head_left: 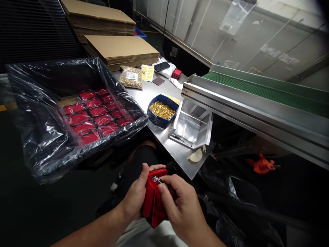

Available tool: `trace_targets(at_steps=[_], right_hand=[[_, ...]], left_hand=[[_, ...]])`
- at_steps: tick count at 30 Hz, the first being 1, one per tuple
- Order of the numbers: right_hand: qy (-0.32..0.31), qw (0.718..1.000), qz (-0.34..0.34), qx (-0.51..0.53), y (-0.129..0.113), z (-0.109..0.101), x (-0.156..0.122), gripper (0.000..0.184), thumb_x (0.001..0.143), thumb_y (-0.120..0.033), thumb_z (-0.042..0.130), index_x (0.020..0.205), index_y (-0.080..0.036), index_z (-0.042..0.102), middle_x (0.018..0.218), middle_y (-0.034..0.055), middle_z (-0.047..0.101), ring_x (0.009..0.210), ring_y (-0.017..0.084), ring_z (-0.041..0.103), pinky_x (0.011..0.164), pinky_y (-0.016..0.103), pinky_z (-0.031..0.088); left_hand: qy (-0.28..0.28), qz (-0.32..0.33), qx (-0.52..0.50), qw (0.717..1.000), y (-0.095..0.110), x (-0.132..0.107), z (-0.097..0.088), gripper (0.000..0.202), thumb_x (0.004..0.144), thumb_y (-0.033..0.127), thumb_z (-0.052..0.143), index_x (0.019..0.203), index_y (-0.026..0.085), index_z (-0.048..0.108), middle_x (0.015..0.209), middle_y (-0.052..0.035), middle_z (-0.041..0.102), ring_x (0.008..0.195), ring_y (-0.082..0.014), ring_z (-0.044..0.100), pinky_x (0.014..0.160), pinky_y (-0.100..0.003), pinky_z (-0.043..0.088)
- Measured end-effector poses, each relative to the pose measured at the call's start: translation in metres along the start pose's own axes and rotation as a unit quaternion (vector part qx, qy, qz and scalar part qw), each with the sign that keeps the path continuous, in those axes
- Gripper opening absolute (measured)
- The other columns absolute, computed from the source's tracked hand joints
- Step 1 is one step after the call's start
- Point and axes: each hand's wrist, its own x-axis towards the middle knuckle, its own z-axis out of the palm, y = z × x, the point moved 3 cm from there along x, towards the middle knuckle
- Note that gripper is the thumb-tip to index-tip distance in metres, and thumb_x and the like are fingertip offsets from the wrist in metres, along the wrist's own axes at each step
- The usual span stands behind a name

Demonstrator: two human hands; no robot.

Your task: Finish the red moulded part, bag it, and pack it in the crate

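Note:
Over my lap, my left hand is wrapped round the side of a red plastic housing with a dark recess along its face. My right hand pinches a small shiny metal piece between thumb and fingers. That piece rests against the upper end of the red housing; its exact kind is too small to tell. Beyond my hands, on the metal table, stands a blue bin of small gold-coloured metal parts. A light grey plastic bin with a clear bag inside is beside it.
A black crate lined with clear plastic holds rows of red parts at left. Cardboard stacks, a bag of gold parts and a phone lie at the back. A green conveyor runs along the right.

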Motion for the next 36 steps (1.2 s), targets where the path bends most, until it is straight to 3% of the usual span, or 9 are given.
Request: trace_targets(at_steps=[9,18,22,25,28,32,36], right_hand=[[0.001,1.0,0.021,0.01,0.004,0.004,0.0,0.015,0.091,-0.027,0.054,0.097,-0.024,0.067,0.082,0.0009,0.064,0.07,0.013,0.059,0.063,0.024,0.044],[0.011,0.998,0.025,0.062,0.005,-0.002,0.001,0.015,0.093,-0.03,0.055,0.098,-0.025,0.068,0.084,0.0008,0.065,0.07,0.013,0.06,0.059,0.024,0.046],[0.029,0.997,-0.06,-0.035,0.003,-0.007,0.002,0.019,0.093,-0.022,0.054,0.109,-0.025,0.064,0.093,0.0031,0.064,0.079,0.015,0.06,0.069,0.027,0.049],[0.033,0.974,-0.16,-0.155,0.0,-0.005,0.001,0.029,0.09,-0.015,0.056,0.119,-0.022,0.059,0.102,0.0076,0.064,0.087,0.02,0.058,0.076,0.034,0.05],[0.04,0.948,-0.232,-0.215,-0.003,-0.002,0.001,0.031,0.088,-0.012,0.059,0.118,-0.018,0.059,0.101,0.0085,0.067,0.083,0.021,0.055,0.072,0.038,0.049],[0.046,0.935,-0.263,-0.234,-0.005,0.0,0.003,0.033,0.087,-0.011,0.06,0.119,-0.016,0.06,0.1,0.009,0.068,0.081,0.022,0.053,0.069,0.038,0.049],[0.043,0.927,-0.28,-0.247,-0.004,0.0,0.004,0.031,0.088,-0.01,0.059,0.119,-0.014,0.06,0.097,0.0102,0.068,0.08,0.022,0.053,0.067,0.039,0.049]], left_hand=[[-0.004,0.033,0.027,0.999,-0.002,0.001,-0.003,0.067,0.089,0.069,0.041,0.133,0.019,0.051,0.112,-0.0126,0.067,0.103,-0.0283,0.065,0.096,-0.039,0.047],[-0.003,0.02,0.015,1.0,-0.001,0.0,-0.001,0.065,0.091,0.068,0.038,0.133,0.019,0.05,0.109,-0.0125,0.069,0.099,-0.027,0.067,0.091,-0.038,0.05],[-0.012,-0.006,-0.039,0.999,0.0,-0.001,0.001,0.064,0.092,0.067,0.035,0.131,0.018,0.051,0.106,-0.0142,0.069,0.093,-0.027,0.069,0.084,-0.037,0.054],[-0.017,-0.024,-0.072,0.997,0.002,-0.002,0.002,0.062,0.094,0.064,0.033,0.131,0.017,0.05,0.105,-0.0145,0.069,0.09,-0.0271,0.07,0.079,-0.038,0.056],[-0.018,-0.038,-0.091,0.995,0.003,-0.003,0.003,0.061,0.095,0.062,0.032,0.131,0.016,0.05,0.103,-0.0148,0.07,0.088,-0.0265,0.07,0.076,-0.036,0.057],[-0.013,-0.046,-0.089,0.995,0.002,-0.003,0.004,0.063,0.095,0.063,0.033,0.131,0.013,0.049,0.097,-0.0158,0.07,0.083,-0.0272,0.071,0.071,-0.035,0.057],[-0.018,-0.052,-0.091,0.994,0.0,-0.003,0.003,0.067,0.094,0.064,0.033,0.131,0.01,0.048,0.096,-0.017,0.07,0.086,-0.0289,0.071,0.08,-0.038,0.056]])
